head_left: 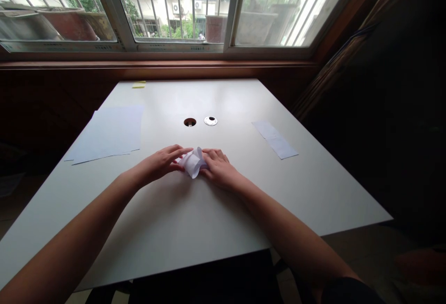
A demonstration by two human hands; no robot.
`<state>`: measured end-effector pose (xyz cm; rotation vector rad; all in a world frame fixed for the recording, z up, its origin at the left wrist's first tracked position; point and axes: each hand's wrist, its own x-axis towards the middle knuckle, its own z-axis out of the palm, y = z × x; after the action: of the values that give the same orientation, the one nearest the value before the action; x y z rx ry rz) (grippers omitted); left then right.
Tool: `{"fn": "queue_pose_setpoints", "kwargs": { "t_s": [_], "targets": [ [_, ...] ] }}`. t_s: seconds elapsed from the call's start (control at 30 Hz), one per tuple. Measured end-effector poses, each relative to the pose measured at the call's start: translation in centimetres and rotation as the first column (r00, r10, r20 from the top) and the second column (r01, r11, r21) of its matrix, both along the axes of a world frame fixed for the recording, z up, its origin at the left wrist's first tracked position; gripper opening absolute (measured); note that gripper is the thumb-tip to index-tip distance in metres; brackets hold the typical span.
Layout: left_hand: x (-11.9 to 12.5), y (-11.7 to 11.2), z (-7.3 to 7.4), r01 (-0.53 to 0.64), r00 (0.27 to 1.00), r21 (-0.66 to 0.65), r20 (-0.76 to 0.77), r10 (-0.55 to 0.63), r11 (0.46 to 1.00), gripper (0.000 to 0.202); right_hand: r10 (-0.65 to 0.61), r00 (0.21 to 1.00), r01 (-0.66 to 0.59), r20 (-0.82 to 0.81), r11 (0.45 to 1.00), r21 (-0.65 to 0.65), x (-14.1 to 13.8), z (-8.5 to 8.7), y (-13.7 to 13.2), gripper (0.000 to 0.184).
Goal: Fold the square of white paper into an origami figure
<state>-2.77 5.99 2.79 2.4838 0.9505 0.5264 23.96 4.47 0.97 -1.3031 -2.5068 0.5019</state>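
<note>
A small folded piece of white paper (193, 162) lies on the white table (195, 211) in front of me. My left hand (162, 162) rests at its left side, fingers stretched toward it and pinching its edge. My right hand (218, 167) presses on the paper's right part, fingers together and bent over it. Part of the paper is hidden under my right fingers.
A stack of white sheets (109, 132) lies at the left. A narrow paper strip (275, 139) lies at the right. A cable hole (190, 122) and its round cap (211, 120) sit mid-table. A yellow sticky pad (138, 85) is at the far edge, below the window.
</note>
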Motion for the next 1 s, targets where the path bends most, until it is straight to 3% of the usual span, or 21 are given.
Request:
{"fn": "queue_pose_setpoints", "kwargs": {
  "t_s": [0.27,0.47,0.6,0.7,0.83,1.0],
  "targets": [
    [0.9,0.0,1.6,-0.014,1.0,-0.092,-0.011,0.013,0.996,0.084,0.034,0.999,-0.034,0.041,0.999,0.008,0.2,0.1,-0.3,0.057],
    [1.4,-0.5,3.2,0.055,0.978,0.006,-0.201,-0.053,0.998,0.071,0.032,0.998,-0.033,0.052,0.999,0.021,0.2,-0.3,-0.3,0.058],
    [1.4,0.1,3.4,0.09,0.995,-0.093,-0.022,-0.092,0.992,0.055,0.035,0.999,-0.035,0.034,0.999,0.009,0.3,-0.1,-0.3,0.059],
    [1.2,0.7,3.1,0.098,0.986,-0.212,0.15,-0.066,0.972,0.055,0.03,1.0,-0.03,0.003,0.999,-0.011,0.5,0.1,-0.2,0.058],
    [0.9,1.2,3.0,0.095,0.983,-0.3,0.18,-0.041,0.949,0.066,0.023,0.999,-0.024,-0.035,0.999,-0.036,0.6,0.2,0.1,0.056],
    [0.7,1.6,3.1,0.067,0.982,-0.359,0.191,0.003,0.931,0.063,0.023,0.998,-0.025,-0.055,0.999,-0.027,0.8,0.0,0.4,0.057]
  ]
}}
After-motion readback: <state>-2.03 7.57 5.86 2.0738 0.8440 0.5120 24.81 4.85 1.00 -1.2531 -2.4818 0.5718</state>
